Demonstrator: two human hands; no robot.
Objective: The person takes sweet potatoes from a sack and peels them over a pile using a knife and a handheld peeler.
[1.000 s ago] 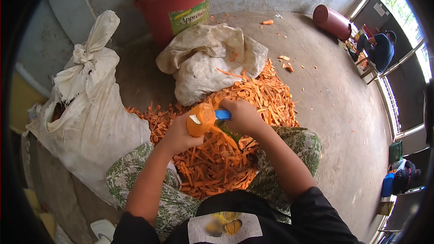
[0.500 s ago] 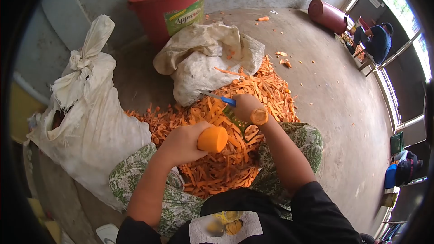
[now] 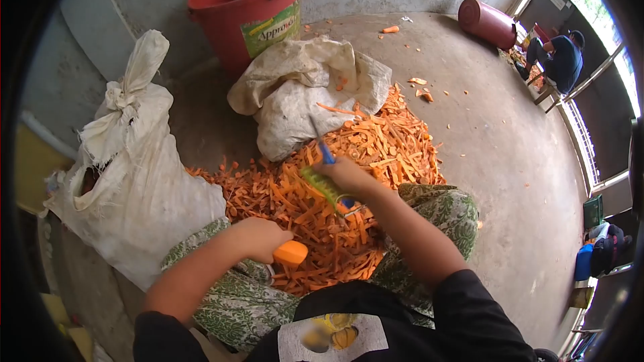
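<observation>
My left hand (image 3: 258, 238) is closed round a thick peeled carrot (image 3: 290, 253), whose orange cut end points right, low over the peelings. In my right hand (image 3: 345, 177) is a knife (image 3: 327, 153) with a blue handle, its thin blade pointing up and away toward the sack. A green peeler (image 3: 320, 184) is held in that same hand, blurred, hanging below the fingers. Under both hands spreads a heap of orange carrot peelings (image 3: 396, 144), reaching between my knees.
A crumpled white sack (image 3: 292, 110) lies against the heap, before a red tub (image 3: 225, 30). On the left stands a tied white sack (image 3: 144, 194). Carrot scraps (image 3: 424, 95) dot the floor. Far right, a person (image 3: 563, 64) sits near a tipped red barrel (image 3: 486, 23).
My left hand has moved down and left with the carrot. My right hand has shifted left, and the knife points more upward. A round cut carrot piece has left the spot beside my right wrist.
</observation>
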